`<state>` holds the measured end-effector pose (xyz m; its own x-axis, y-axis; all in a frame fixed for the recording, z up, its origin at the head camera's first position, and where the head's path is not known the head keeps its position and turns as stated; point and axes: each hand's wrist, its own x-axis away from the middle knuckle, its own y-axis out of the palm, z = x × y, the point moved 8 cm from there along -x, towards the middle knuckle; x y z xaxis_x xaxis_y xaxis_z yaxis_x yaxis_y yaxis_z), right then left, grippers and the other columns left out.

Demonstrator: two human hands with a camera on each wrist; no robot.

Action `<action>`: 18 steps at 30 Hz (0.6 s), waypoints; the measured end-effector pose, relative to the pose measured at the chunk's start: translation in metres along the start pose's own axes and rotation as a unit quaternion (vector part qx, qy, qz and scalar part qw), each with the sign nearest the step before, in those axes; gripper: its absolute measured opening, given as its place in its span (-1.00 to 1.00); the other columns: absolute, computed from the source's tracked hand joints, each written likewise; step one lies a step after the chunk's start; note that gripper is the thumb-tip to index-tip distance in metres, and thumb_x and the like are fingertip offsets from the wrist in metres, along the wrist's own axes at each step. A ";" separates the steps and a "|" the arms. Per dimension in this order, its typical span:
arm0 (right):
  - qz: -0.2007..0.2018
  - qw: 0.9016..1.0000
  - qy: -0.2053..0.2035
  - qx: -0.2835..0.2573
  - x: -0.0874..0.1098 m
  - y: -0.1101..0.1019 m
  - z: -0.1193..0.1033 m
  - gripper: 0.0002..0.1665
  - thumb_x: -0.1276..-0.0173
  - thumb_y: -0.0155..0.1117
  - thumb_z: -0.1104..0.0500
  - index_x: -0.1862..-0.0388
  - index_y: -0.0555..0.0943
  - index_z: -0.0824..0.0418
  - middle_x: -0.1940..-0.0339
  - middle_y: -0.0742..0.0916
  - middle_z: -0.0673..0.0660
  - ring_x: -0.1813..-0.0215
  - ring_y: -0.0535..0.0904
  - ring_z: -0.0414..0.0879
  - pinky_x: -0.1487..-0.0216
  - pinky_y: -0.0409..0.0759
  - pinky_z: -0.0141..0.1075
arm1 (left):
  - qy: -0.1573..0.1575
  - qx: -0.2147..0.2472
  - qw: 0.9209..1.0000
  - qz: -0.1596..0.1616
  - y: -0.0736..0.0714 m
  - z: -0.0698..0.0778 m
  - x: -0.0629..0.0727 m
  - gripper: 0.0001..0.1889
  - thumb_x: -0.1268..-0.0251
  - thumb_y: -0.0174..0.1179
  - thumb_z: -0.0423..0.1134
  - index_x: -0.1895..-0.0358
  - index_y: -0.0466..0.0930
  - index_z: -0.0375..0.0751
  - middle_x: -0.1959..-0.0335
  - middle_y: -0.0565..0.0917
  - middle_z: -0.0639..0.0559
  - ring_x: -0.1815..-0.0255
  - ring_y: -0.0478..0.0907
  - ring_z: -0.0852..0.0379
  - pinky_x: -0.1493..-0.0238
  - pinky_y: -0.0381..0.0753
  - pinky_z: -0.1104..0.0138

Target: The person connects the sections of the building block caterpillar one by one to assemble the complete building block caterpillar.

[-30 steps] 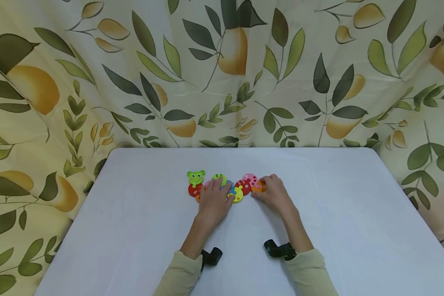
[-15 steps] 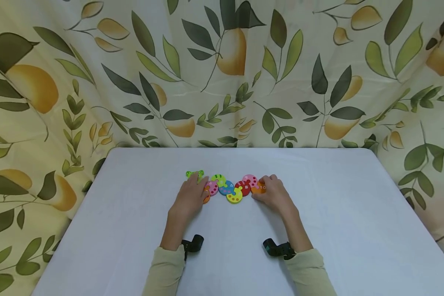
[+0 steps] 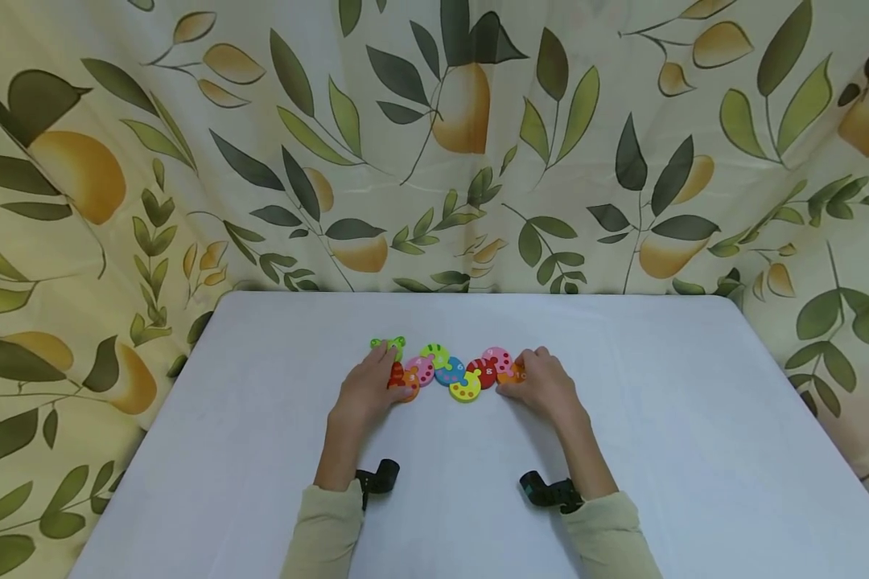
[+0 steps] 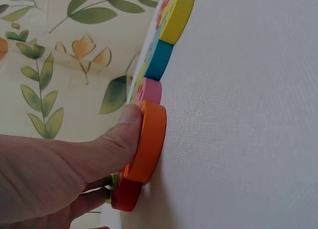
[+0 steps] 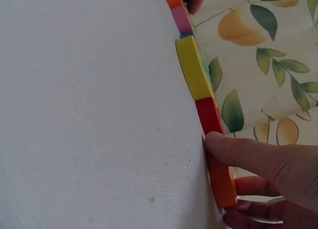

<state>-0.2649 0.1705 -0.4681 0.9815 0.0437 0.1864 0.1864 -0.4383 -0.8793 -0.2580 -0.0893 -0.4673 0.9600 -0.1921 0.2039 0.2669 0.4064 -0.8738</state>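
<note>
A caterpillar number puzzle (image 3: pixel 465 392) of several colourful round pieces lies in a wavy row on the white table. My left hand (image 3: pixel 362 394) holds its left end, partly covering the green face piece (image 3: pixel 399 347) and the red piece. In the left wrist view its thumb lies on the orange piece (image 4: pixel 153 144), with the other fingers around by the red piece (image 4: pixel 127 193). At the opposite end, my right hand (image 3: pixel 546 388) pinches the orange end piece (image 5: pixel 222 184), thumb at its near edge and fingers at the far side. Its printed number is mostly hidden.
The white table (image 3: pixel 659 418) extends around the puzzle on all sides. Behind its far edge hangs a leaf-and-fruit patterned curtain (image 3: pixel 536 241). A black camera (image 3: pixel 380 476) sits on the left wrist, another (image 3: pixel 546 490) on the right.
My left hand has moved left from the puzzle's middle to its face end, uncovering the pink, green and blue pieces. The right hand stays at the orange end.
</note>
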 end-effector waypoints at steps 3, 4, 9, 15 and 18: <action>0.000 1.000 0.000 -0.002 0.000 0.001 0.001 -0.29 -0.08 0.50 -0.05 -0.08 0.53 0.38 0.08 0.57 0.30 0.08 0.48 0.08 0.14 0.64 -0.10 | -0.005 -0.005 1.000 0.003 0.000 0.000 -0.001 -0.19 -0.23 0.29 0.02 -0.49 0.17 -0.17 -0.56 0.12 -0.13 -0.58 0.04 -0.09 -0.49 0.21 -0.05; 0.000 1.000 0.000 -0.002 -0.001 0.001 0.001 -0.29 -0.08 0.50 -0.05 -0.08 0.53 0.37 0.07 0.57 0.30 0.08 0.48 0.08 0.12 0.64 -0.10 | -0.007 -0.006 1.000 0.003 0.000 0.000 -0.001 -0.18 -0.22 0.29 0.03 -0.49 0.17 -0.16 -0.57 0.11 -0.13 -0.59 0.04 -0.09 -0.49 0.21 -0.05; 0.001 1.000 -0.001 -0.003 -0.001 0.000 0.002 -0.29 -0.09 0.49 -0.05 -0.08 0.52 0.37 0.05 0.57 0.30 0.06 0.47 0.08 0.08 0.65 -0.08 | -0.005 -0.006 1.000 0.002 0.000 0.001 0.000 -0.19 -0.22 0.29 0.03 -0.49 0.18 -0.16 -0.57 0.11 -0.13 -0.58 0.05 -0.10 -0.48 0.22 -0.05; -0.002 1.000 -0.003 -0.009 -0.002 0.000 0.003 -0.28 -0.09 0.49 -0.06 -0.09 0.51 0.36 0.04 0.57 0.30 0.04 0.47 0.09 0.04 0.64 -0.07 | -0.005 -0.005 1.000 0.002 0.000 0.004 0.002 -0.20 -0.23 0.28 0.02 -0.48 0.20 -0.19 -0.56 0.11 -0.16 -0.58 0.04 -0.10 -0.49 0.21 -0.03; -0.004 1.000 -0.004 -0.008 -0.002 0.001 0.004 -0.29 -0.09 0.48 -0.06 -0.09 0.51 0.36 0.04 0.57 0.30 0.04 0.47 0.09 0.04 0.64 -0.06 | -0.004 -0.005 1.000 0.005 -0.001 0.005 0.003 -0.21 -0.23 0.28 0.01 -0.47 0.20 -0.19 -0.56 0.12 -0.16 -0.58 0.04 -0.10 -0.48 0.22 -0.04</action>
<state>-0.2665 0.1735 -0.4714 0.9804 0.0546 0.1894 0.1934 -0.4518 -0.8709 -0.2547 -0.0856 -0.4635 0.9632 -0.1805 0.1990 0.2566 0.3988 -0.8804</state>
